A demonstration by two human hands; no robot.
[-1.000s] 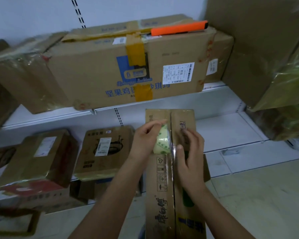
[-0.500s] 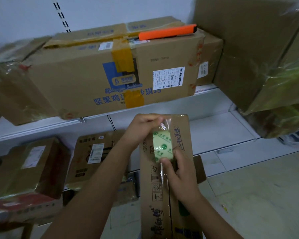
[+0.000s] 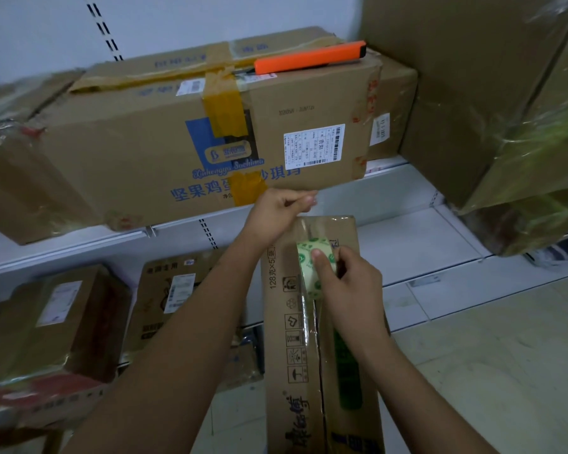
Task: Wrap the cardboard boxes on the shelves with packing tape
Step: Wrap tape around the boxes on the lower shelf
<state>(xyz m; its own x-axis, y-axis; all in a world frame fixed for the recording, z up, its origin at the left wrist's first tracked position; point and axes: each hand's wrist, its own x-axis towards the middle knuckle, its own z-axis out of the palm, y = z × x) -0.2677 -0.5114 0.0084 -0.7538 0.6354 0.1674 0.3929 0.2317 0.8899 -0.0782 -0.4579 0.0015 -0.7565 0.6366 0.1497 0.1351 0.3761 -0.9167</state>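
A long narrow cardboard box stands in front of me, its top seam running away from me. My right hand grips a roll of clear packing tape with a green-printed core, held over the seam near the box's far end. My left hand pinches the free end of the tape just beyond that far end. A clear strip stretches between the roll and my left fingers.
A large cardboard box with blue print lies on the upper white shelf, with an orange utility knife on top. Film-wrapped boxes fill the right. Smaller boxes sit on the lower shelf at left.
My left hand has drawn the tape end up and away past the box's far end. My right hand with the roll has shifted slightly nearer. The view has tilted and moved closer.
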